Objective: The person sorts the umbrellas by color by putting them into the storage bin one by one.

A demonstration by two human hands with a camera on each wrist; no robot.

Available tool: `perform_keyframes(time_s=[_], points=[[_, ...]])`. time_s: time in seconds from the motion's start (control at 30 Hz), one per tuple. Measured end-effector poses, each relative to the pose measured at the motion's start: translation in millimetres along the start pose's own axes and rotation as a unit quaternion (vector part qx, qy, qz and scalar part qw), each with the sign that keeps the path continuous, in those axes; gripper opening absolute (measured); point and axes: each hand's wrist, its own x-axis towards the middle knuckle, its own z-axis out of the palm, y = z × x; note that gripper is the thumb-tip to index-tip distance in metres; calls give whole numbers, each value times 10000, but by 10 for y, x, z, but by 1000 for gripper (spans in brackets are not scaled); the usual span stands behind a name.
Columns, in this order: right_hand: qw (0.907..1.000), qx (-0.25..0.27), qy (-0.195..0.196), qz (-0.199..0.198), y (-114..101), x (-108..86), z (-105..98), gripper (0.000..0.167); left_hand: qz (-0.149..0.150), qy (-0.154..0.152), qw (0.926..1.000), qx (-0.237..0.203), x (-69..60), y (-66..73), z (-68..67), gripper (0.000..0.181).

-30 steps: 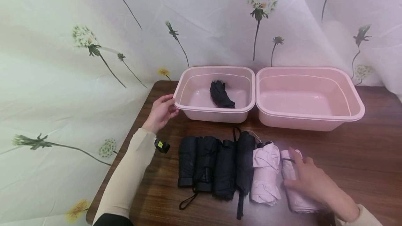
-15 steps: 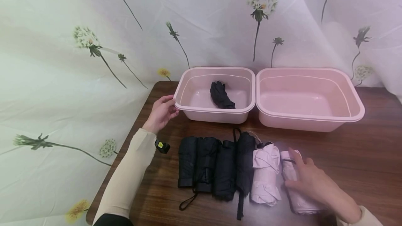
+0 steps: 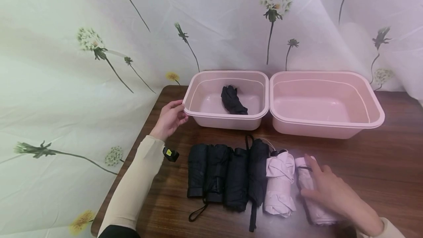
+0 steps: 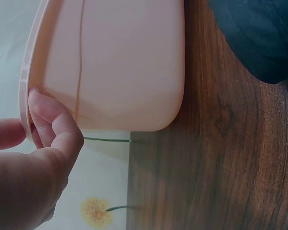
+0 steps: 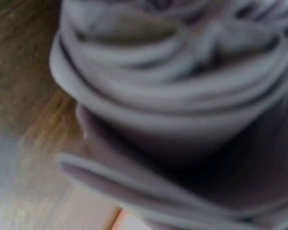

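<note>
In the head view my left hand [image 3: 170, 120] grips the left corner of the smaller pink bin [image 3: 228, 122]; the left wrist view shows the thumb and fingers pinching its rim [image 4: 24, 91]. A crumpled black bundle [image 3: 232, 100] lies inside that bin. My right hand [image 3: 337, 197] lies over the rightmost pale pink folded umbrella [image 3: 305, 179], thumb at its left edge and fingers across its right side, partly hiding it. Blurred folds of pale fabric [image 5: 173, 105] fill the right wrist view. Left of this umbrella lies another pale pink one [image 3: 279, 186].
Several black folded umbrellas [image 3: 216, 173] lie side by side on the wooden table [image 3: 380, 164], one with a loop strap at its lower end. A larger pink bin [image 3: 317, 129] stands beside the smaller one. Behind hangs a cloth [image 3: 224, 17] printed with dandelions.
My right hand and the rightmost pale pink umbrella have shifted very slightly to the right. My left hand has stayed on the rim.
</note>
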Motion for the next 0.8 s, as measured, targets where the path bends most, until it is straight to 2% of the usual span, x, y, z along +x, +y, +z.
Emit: perform_keyframes(time_s=[0.17, 0.43, 0.8], points=[[10000, 37, 66, 28, -29, -13, -75, 109, -8, 36, 10000, 31, -5, 10, 0, 42], [9986, 145, 455, -238, -79, -71, -222, 104, -26, 41, 10000, 36, -1, 10, 0, 43], [9961, 428, 649, -424, -132, -139, -539, 104, -31, 57, 10000, -9, -5, 7, -3, 43]])
